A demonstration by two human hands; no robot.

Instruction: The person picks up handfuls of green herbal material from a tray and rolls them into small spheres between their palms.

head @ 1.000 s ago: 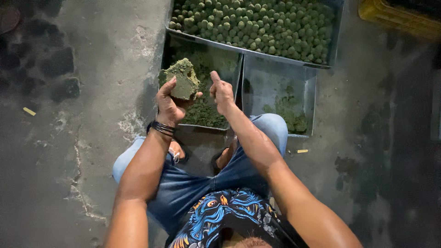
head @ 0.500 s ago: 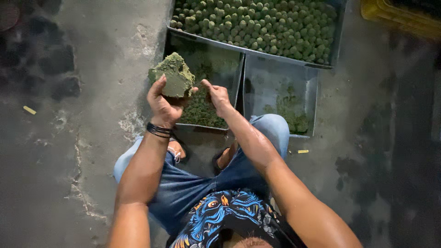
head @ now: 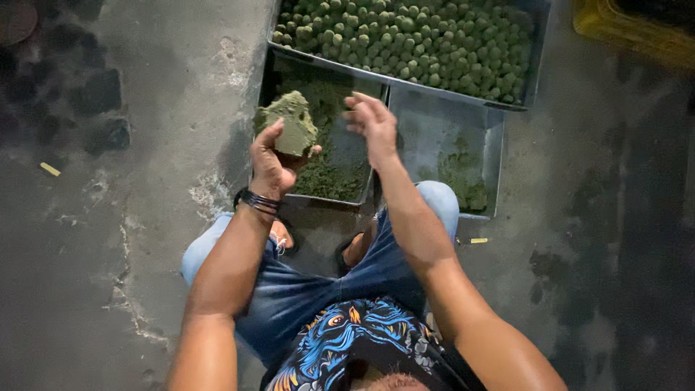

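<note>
My left hand [head: 269, 163] is raised over the trays and grips a rough green lump of paste [head: 293, 127]; a dark band circles that wrist. Just right of the lump my right hand [head: 373, 122] hovers with curled, blurred fingers, so whether it holds a pinch of paste is unclear. Beneath both hands a metal tray [head: 327, 200] holds loose green paste. A second metal tray [head: 434, 119] to its right is mostly bare, with some green paste in its near corner.
A large tray [head: 405, 81] full of small green balls rests across the far ends of the two trays. A yellow crate [head: 637, 32] stands at the top right. I squat on a stained concrete floor [head: 108, 239], my knees close to the trays.
My right hand was touching the lump half a second ago and has pulled away to the right. The left hand has lowered the lump slightly.
</note>
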